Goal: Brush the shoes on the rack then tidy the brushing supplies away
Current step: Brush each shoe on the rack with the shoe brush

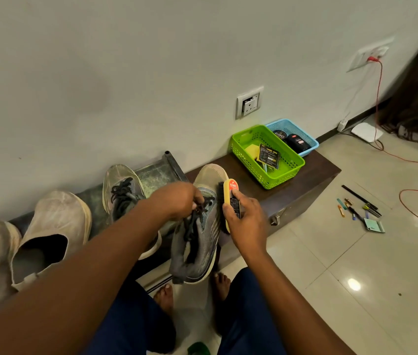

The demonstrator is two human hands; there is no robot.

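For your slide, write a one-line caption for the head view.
Left hand steadies a grey sneaker by its laces while the right hand works a yellow brush along its side.

We face a pale grey wall (126, 73) bearing a socket (249, 103), a dark wooden bench (313, 170) directly below that socket, and glossy cream floor tiles (356, 252) right of it catching ceiling light.

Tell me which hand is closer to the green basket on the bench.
Right. The right hand, holding the yellow brush, sits just below and left of the green basket. The left hand, gripping the grey shoe's laces, is farther left.
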